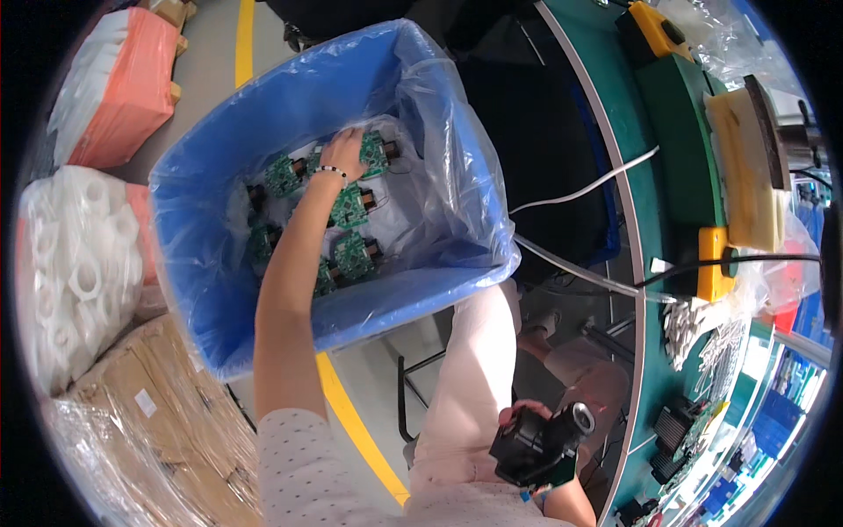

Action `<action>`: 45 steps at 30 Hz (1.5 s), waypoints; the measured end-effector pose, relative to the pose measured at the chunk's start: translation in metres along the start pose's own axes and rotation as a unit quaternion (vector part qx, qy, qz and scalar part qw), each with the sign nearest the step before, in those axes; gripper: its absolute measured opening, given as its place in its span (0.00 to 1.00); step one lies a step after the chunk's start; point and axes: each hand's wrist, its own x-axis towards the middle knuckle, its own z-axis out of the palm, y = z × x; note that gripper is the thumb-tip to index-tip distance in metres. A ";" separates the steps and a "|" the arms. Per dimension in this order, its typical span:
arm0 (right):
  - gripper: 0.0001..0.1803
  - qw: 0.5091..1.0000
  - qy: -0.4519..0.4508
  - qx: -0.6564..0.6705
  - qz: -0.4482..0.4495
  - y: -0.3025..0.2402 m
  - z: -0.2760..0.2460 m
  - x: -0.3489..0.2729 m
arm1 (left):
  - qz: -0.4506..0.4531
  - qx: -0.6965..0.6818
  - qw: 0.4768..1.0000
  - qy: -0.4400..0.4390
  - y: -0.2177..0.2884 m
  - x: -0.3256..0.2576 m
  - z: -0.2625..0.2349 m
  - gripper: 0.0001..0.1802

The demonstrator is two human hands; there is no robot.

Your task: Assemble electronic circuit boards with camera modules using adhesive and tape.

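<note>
Deep inside a blue bin (263, 101) lined with clear plastic, my left hand (345, 151) reaches down with its fingers closed at the edge of a green circuit board (376, 156). Its fingertips are partly hidden. Several more boards with dark parts lie around it on white lining, among them a board (354, 256) nearer me and another board (283, 176) to the left. At the lower right, above my lap, my right hand (527, 409) grips a black part with a round barrel (546, 446). A green board edge shows beneath that part.
On the right runs a green workbench (645, 369) with cables, a yellow-and-green fixture (680, 132) and white sticks (689, 334). Plastic-wrapped cartons (167, 413) and bagged white rolls (83, 272) stand left. A white cable (584, 189) spans from bench to bin.
</note>
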 end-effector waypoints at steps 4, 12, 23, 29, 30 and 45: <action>0.27 0.978 -0.047 0.203 0.028 0.009 -0.024 -0.003 | -0.061 0.048 0.986 -0.148 0.022 0.040 0.034 0.55; 0.28 0.969 -0.013 0.246 -0.034 -0.002 -0.018 -0.002 | -0.037 0.054 0.993 -0.102 0.019 0.049 0.037 0.58; 0.45 0.978 -0.176 0.044 -0.102 0.002 -0.041 -0.072 | 0.174 -0.080 0.929 0.316 0.058 -0.151 -0.125 0.45; 0.50 0.960 -0.203 -0.051 -0.184 0.031 -0.073 -0.157 | 0.453 -0.300 0.802 0.246 0.180 -0.303 -0.216 0.55; 0.50 0.958 -0.187 -0.045 -0.212 0.029 -0.080 -0.182 | 0.498 -0.321 0.779 0.204 0.229 -0.320 -0.222 0.57; 0.29 0.703 0.334 0.160 -0.607 0.105 -0.214 -0.422 | 0.759 -0.194 0.622 -0.005 0.618 -0.476 -0.217 0.46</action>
